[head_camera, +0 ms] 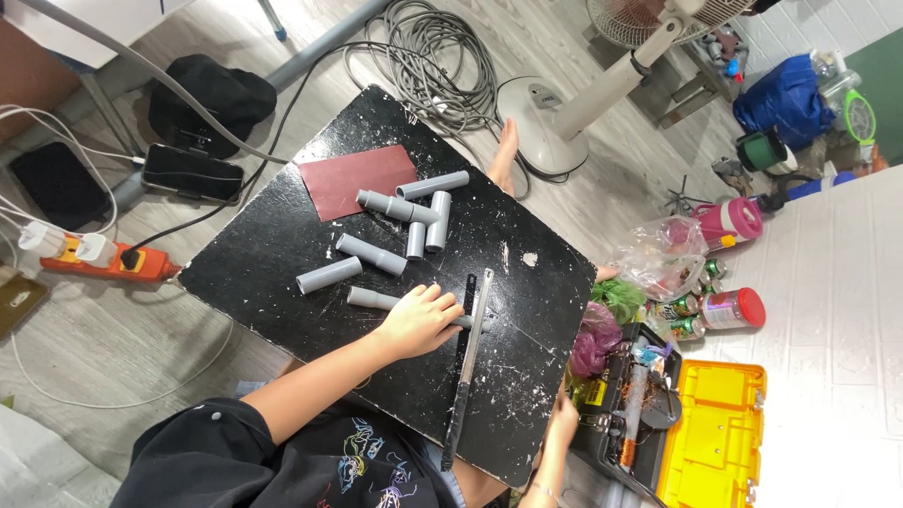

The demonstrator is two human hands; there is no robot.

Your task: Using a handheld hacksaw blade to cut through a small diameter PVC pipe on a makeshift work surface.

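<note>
Grey pipe piece pinned under left hand on black board.

Left hand (420,321) lies palm down, fingers curled loosely over one end of a grey pipe piece (372,299), pressing it flat near the board's middle; the pipe's free end sticks out past the knuckles. Just beside the fingertips a hacksaw (467,357) lies lengthwise, dark handle toward the person. Right hand (562,414) sits at the board's far edge, mostly hidden; its grip cannot be told. Beyond the held piece, six more grey pipe fittings (414,214) are scattered loose, some touching. A sheet of reddish sandpaper (353,179) lies flat past them. Black board (273,249) is paint-flecked and scratched. Off the board: yellow toolbox (713,435) near the right hand, coiled grey cable (428,52), standing fan (564,108), orange power strip (103,259).
</note>
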